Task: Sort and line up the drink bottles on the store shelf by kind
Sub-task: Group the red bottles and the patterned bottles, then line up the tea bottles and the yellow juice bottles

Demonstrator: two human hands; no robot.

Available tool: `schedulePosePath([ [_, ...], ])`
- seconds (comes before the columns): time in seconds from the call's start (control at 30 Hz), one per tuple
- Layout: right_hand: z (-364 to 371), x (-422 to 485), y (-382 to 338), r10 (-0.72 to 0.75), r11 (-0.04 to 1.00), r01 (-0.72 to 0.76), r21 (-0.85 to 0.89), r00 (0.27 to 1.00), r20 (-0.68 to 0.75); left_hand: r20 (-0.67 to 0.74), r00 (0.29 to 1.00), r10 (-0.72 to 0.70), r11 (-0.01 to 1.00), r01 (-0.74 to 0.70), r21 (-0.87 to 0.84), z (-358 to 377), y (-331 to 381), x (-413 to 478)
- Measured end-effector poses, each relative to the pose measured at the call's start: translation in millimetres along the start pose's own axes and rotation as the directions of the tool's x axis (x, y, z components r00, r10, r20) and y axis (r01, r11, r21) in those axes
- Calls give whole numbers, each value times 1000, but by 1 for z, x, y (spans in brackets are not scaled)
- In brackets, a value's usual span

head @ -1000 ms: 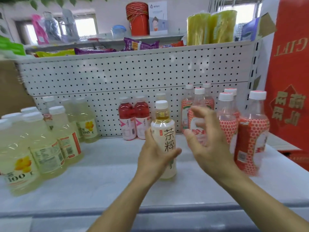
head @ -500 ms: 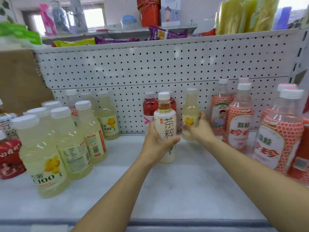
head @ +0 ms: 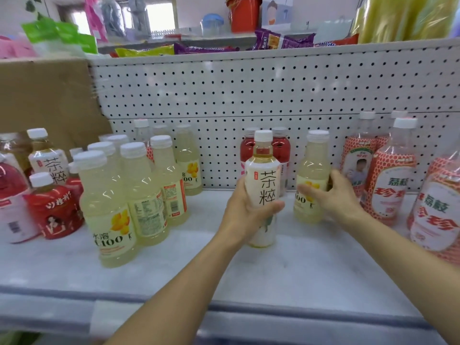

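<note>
Our left grip [head: 245,210] wraps the tea bottle [head: 263,180] at the middle of the shelf [head: 273,270]. Our right grip [head: 333,195] curls round the lemon bottle [head: 312,170] just to its right. Both bottles stand upright, caps up, long axes vertical. We should carry each one level and leftward, the lemon bottle to the lemon group [head: 129,195] and the tea bottle to its twin [head: 48,163] far left.

A white-labelled tea bottle [head: 263,185] with a white cap stands upright mid-shelf, gripped by the left hand [head: 245,207]. Just to its right is an upright pale yellow bottle [head: 312,175], held by the right hand [head: 333,195]. Two red drink bottles [head: 281,150] stand behind them at the back wall, a cluster of yellow bottles [head: 139,195] crowds the left of the shelf [head: 298,265], and red-dotted bottles [head: 390,180] stand at the right.
</note>
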State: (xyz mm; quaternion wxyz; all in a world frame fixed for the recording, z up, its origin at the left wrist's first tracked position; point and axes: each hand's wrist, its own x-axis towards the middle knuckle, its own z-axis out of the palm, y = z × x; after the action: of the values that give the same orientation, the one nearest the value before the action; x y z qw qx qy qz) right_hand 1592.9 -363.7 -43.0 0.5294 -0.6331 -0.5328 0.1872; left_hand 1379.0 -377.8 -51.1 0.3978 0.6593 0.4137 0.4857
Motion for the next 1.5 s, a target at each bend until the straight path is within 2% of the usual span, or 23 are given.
schedulePosePath([
  [0.13,-5,-47,-20,-60,996,53,72,994,90,-97,995,-26,993,15,-116,-9,18,-33],
  [0.4,17,-116,-70,-159,962,92,256,953,256,-258,966,28,995,-52,-87,-48,44,-106],
  [0.57,64,-144,-97,-220,948,117,297,914,341,-357,934,21,997,-46,-60,-95,40,-149],
  [0.73,127,-163,-119,-228,949,128,287,910,347,-434,901,-1,998,-25,-55,-160,23,-180],
  [1.0,200,-192,-149,-113,967,71,246,981,159,-418,907,-53,998,35,-50,-282,4,-199],
  [1.2,230,-210,-173,-1,987,1,160,1000,6,-346,935,-75,996,51,-79,-351,-11,-201],
  [1.37,258,-242,-197,0,998,11,55,978,-206,-312,947,-78,993,46,-110,-399,-22,-209],
  [1.5,291,-272,-224,-153,988,143,-57,943,-294,-318,945,-81,993,49,-107,-441,-30,-214],
])
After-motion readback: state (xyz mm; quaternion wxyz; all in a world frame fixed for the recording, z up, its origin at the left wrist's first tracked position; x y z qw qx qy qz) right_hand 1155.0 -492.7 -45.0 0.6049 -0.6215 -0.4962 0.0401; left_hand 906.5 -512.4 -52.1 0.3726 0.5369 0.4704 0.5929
